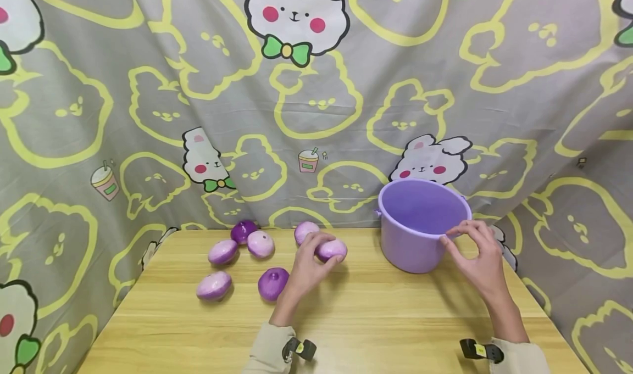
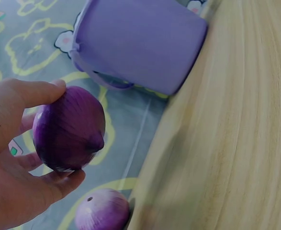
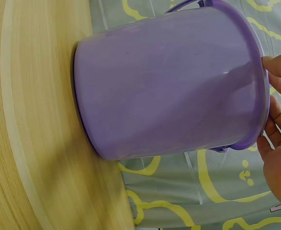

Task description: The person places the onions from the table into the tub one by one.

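My left hand [image 1: 311, 264] grips a purple onion [image 1: 332, 249] between thumb and fingers, held above the table. In the left wrist view that onion [image 2: 71, 129] shows its dark side and pointed tip. Another onion [image 1: 306, 231] lies just behind the hand on the table. At the right, my right hand [image 1: 477, 256] pinches the near rim of a purple bucket [image 1: 412, 250], which stands upright. The right wrist view shows the thumb and fingers at the rim of the bucket [image 3: 169, 86]. What lies on the bucket's floor is hidden.
Left of my left hand lie several more onions, among them a dark one [image 1: 273, 284] nearby and a paler one [image 1: 214, 285] farther left. All rest on a wooden table [image 1: 366, 330]. A grey patterned curtain [image 1: 316, 127] hangs behind the table and along its sides.
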A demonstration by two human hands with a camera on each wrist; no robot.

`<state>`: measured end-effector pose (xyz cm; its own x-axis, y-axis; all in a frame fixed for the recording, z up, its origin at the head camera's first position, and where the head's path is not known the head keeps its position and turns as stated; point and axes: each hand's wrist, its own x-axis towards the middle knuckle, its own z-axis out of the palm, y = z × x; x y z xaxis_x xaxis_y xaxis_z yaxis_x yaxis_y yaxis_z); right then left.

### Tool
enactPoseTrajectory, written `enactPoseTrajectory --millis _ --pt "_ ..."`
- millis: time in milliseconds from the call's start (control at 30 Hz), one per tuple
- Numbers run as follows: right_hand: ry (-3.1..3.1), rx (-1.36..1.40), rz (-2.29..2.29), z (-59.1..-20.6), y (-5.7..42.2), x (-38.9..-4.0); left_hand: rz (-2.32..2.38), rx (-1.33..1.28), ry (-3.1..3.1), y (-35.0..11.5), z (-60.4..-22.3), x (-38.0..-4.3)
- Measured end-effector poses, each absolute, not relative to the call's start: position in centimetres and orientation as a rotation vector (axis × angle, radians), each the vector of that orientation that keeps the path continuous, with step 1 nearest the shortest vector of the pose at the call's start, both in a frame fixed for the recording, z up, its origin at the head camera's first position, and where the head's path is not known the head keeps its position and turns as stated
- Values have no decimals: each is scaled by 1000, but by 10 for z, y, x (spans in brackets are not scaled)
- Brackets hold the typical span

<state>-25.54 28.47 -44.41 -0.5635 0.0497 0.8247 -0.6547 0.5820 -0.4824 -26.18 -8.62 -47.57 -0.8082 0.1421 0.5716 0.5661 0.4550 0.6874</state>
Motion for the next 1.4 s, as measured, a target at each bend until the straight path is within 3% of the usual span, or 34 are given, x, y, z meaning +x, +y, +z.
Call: enactPoseTrajectory --millis 1400 --pt "-1943 478 1042 -446 285 -258 -1295 -612 -2186 -84 -451 -251"
